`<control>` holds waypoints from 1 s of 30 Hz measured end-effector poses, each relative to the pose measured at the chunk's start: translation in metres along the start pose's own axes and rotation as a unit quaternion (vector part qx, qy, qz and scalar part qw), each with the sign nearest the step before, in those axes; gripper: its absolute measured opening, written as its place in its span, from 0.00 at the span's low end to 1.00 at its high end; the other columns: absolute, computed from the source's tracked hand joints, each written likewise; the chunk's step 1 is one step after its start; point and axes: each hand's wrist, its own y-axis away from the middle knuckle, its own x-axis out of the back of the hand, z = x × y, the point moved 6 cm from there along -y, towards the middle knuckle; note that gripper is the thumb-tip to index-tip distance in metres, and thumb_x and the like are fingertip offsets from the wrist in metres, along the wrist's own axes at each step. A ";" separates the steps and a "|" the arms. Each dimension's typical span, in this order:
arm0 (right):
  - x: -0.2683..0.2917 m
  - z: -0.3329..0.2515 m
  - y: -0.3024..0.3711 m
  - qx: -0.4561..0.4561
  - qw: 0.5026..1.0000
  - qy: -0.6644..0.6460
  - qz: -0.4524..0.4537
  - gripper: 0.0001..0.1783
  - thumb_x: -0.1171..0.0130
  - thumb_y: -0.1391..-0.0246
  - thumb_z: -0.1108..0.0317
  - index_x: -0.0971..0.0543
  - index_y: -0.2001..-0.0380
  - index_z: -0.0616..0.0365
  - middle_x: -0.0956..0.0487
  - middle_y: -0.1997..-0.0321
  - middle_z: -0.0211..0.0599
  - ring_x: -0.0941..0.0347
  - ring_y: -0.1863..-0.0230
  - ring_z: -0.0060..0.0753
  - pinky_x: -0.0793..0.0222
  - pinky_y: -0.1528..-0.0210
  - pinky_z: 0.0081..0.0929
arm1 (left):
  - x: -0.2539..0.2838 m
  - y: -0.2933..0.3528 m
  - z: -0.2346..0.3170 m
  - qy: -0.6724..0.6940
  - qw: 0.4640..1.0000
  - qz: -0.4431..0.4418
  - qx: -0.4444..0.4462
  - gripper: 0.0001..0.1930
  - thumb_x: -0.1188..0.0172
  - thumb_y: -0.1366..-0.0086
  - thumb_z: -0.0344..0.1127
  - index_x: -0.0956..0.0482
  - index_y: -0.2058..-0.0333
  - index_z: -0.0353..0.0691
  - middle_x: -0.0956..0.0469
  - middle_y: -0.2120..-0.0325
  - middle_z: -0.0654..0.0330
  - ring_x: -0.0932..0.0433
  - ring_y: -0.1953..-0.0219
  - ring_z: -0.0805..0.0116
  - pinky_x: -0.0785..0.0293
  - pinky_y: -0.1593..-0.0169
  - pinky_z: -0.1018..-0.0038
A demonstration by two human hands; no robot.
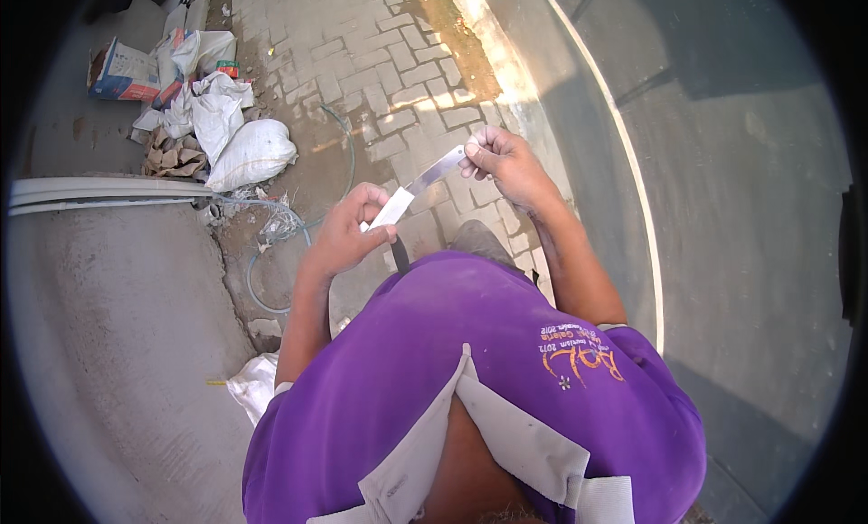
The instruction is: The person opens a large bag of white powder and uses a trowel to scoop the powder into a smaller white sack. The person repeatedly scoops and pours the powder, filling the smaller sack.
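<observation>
In front of the person's purple shirt (452, 334), above the brick paving (398, 81), a narrow metal blade (436, 171) slants forward and rightward, its long axis continuing a white rectangular piece (391, 209). The left hand (351, 233) pinches that piece; the right hand's (508, 167) thumb and fingers pinch the blade's far end.

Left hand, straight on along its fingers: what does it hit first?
Past the white piece in its grip, the left hand would likely meet the metal strip first, then the right hand pinching the strip's far end. Depth is hard to judge from one view.
</observation>
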 end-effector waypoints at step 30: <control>-0.079 -0.191 -0.559 -0.052 0.898 -0.268 -0.346 0.13 0.50 0.35 0.62 0.27 0.61 0.63 0.21 0.63 0.43 0.23 0.66 0.33 0.27 0.59 0.26 | 0.354 -0.379 0.061 0.219 0.839 0.488 -0.100 0.11 0.33 0.40 0.36 0.18 0.65 0.34 0.20 0.71 0.64 0.26 0.69 0.80 0.29 0.64 0.80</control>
